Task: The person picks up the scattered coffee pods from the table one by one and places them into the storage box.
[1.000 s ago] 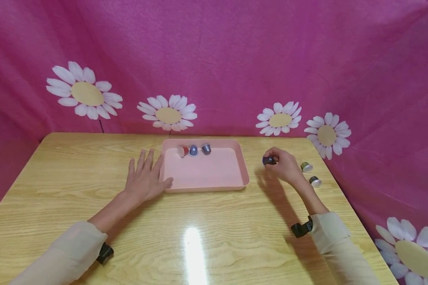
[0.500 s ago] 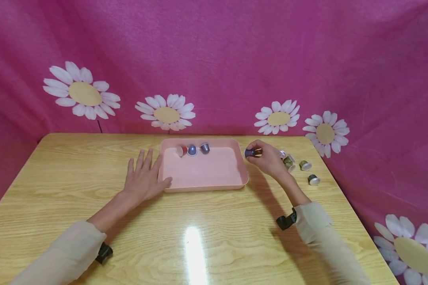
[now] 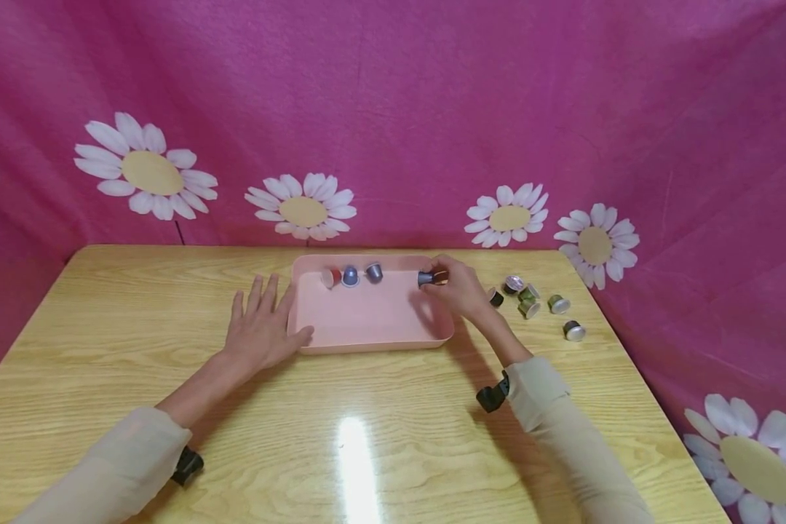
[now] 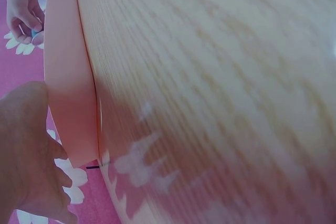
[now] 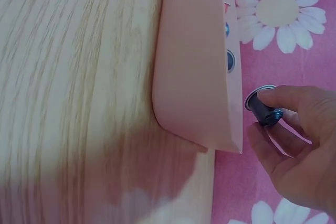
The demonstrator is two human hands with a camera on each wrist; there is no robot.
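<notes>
"Where's the tray (image 3: 360, 320)?"
"On the counter (image 3: 268, 429), towards the back, with a cloth (image 3: 393, 124) behind it."
"Inside?"
"Three pods (image 3: 350, 277) side by side near the back wall."
"Either side?"
"Left fingers (image 3: 270, 292) beside its left wall; right fingers (image 5: 294, 98) over its right end, holding a pod (image 3: 426, 279)."
"Farther right?"
"Six more pods (image 3: 529, 310), on the counter."

A dark blue-grey, cup-shaped metallic capsule (image 3: 425, 279) with a pale rim is pinched in the right hand (image 3: 460, 290), tilted above the right end of a shallow pink rectangular tray (image 3: 360, 320). The tray lies flat on the surface (image 3: 268, 437), the left hand (image 3: 260, 333) at its left side.
</notes>
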